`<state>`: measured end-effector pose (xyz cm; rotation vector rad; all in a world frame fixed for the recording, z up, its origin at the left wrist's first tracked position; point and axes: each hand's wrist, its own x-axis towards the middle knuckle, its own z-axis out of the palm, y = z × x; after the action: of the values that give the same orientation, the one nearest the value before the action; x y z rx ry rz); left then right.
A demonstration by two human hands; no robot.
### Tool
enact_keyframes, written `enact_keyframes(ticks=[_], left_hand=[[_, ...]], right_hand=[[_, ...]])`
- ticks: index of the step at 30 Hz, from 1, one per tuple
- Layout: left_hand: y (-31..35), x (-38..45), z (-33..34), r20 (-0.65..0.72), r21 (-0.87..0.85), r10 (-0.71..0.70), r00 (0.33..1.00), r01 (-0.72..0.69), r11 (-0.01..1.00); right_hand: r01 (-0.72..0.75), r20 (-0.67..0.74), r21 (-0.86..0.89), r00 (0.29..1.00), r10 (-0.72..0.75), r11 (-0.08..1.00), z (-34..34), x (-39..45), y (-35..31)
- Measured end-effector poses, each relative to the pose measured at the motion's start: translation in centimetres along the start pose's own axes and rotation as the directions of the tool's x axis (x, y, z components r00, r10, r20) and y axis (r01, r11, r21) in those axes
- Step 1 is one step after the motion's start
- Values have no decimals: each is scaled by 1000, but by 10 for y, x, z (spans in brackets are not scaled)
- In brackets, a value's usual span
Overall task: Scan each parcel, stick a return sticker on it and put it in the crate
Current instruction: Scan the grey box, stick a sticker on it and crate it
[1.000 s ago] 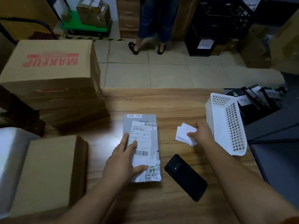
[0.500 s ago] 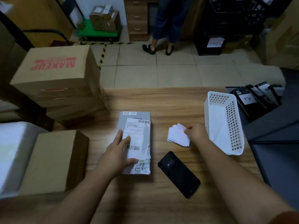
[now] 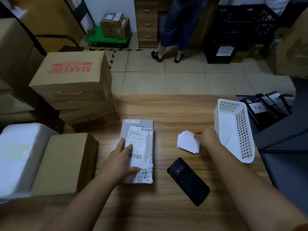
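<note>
Our left hand flat and spread on the grey parcel, our right hand pinching the sticker stack, black scanner on the desk

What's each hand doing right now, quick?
Left hand: open, pressed flat on the parcel.
Right hand: closed, pinching the top slip of the sticker stack.

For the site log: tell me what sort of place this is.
Probably a parcel returns or warehouse packing room: stacked cardboard cartons beside the wooden table, a grey parcel bearing a barcoded shipping label, and black crates across the tiled floor.
</note>
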<state>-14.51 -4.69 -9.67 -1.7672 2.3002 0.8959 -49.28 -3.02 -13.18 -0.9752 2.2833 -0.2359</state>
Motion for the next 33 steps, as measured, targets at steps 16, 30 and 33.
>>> enact_keyframes(ticks=[16,30,33], left_hand=[[-15,-21,-37,-68,5,120,990,-120,993],[6,-69,-109,-196,-826,31,980,-182,533],[6,-76,-117,-207,-828,46,977,-200,524]], right_hand=[[322,9,432,933,-360,843,-10,-124,-95],[177,100,821,891,-442,543,13,-227,-149],[140,90,873,895,-438,466,14,-239,-150]])
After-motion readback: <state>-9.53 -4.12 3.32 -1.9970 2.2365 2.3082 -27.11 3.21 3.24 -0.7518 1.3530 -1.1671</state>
